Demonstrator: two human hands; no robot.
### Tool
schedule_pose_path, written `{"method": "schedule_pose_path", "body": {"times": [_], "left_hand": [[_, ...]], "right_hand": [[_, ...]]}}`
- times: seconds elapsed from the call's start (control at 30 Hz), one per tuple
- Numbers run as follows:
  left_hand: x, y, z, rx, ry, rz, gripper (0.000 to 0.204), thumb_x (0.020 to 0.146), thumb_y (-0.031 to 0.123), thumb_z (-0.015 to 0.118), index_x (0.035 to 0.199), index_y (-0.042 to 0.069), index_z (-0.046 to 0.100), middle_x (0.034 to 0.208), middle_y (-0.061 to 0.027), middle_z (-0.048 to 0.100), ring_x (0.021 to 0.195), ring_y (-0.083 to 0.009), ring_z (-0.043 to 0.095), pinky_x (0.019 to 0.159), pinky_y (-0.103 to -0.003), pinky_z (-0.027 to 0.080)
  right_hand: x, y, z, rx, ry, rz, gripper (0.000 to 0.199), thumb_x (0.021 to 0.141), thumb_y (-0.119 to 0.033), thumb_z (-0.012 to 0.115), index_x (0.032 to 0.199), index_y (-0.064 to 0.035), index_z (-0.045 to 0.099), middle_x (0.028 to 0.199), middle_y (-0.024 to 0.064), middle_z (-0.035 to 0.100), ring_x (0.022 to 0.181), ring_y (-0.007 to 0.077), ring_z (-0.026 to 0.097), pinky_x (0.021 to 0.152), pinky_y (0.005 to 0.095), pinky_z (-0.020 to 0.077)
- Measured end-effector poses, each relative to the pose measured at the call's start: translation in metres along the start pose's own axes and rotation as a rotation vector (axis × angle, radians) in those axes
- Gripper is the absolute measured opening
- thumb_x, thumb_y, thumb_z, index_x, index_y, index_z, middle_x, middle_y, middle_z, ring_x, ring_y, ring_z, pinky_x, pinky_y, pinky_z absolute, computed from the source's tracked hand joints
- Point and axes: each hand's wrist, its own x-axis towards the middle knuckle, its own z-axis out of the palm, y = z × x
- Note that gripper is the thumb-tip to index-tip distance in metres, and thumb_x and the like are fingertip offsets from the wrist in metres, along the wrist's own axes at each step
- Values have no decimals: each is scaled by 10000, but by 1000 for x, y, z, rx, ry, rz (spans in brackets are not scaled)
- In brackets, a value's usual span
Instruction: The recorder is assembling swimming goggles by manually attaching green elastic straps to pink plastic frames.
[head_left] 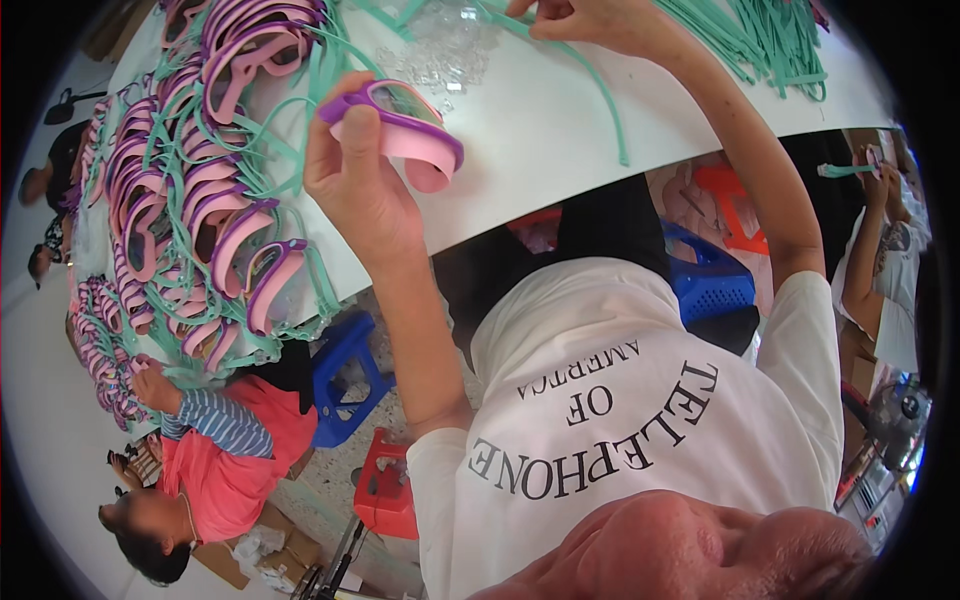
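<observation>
1. While the left hand (362,205) is gripping pink-and-purple goggles (425,143) upper left of centre, their long axis is slanting down rightward.
2. Rightward, a green strap (612,106) is curving down, nearer the right hand (592,22); its fingers are bending, grip unclear.

Pink is edged with purple on the held goggles (418,143); mint green is shown by the straps (752,50), white by the table (545,160). The shirt (590,320) is lettered black on white, a sleeve (230,422) striped blue and white.
</observation>
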Motion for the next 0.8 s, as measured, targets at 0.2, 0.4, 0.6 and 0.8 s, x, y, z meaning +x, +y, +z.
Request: {"method": "schedule_pose_path", "body": {"times": [0.2, 0.4, 0.6, 0.8], "left_hand": [[0, 4, 19, -82, 48, -60, 340, 890, 185, 810, 1132, -40, 727, 1036, -100, 726, 907, -154, 662, 850, -319, 551], [2, 4, 23, 29, 8, 15, 343, 854, 130, 835, 1151, -13, 738, 1108, -101, 740, 941, -146, 657, 893, -309, 530], [4, 5, 25, 173, -84, 60, 317, 811, 35, 822, 1121, 14, 762, 1135, -88, 751, 1053, -163, 623, 975, -312, 477], [-1, 1, 27, 270, -110, 170, 288, 797, 0, 813, 1082, 40, 786, 1090, -72, 762, 1083, -178, 615, 990, -326, 470]], "right_hand": [[-4, 29, 7, 380, -158, 70, 150, 907, -136, 653, 954, 5, 669, 829, 3, 629, 776, 66, 566, 677, 225, 444], [-28, -62, -11, 894, -76, 102, 169, 946, -184, 681, 915, -22, 642, 797, -48, 550, 722, 29, 455, 646, 217, 362], [-29, -97, 5, 862, -37, -4, 215, 970, -233, 712, 932, -25, 674, 757, -66, 546, 709, 15, 438, 629, 220, 338], [-31, -103, 4, 902, -75, 32, 208, 972, -236, 683, 897, -42, 670, 744, -46, 605, 680, 23, 526, 605, 211, 376]]}}
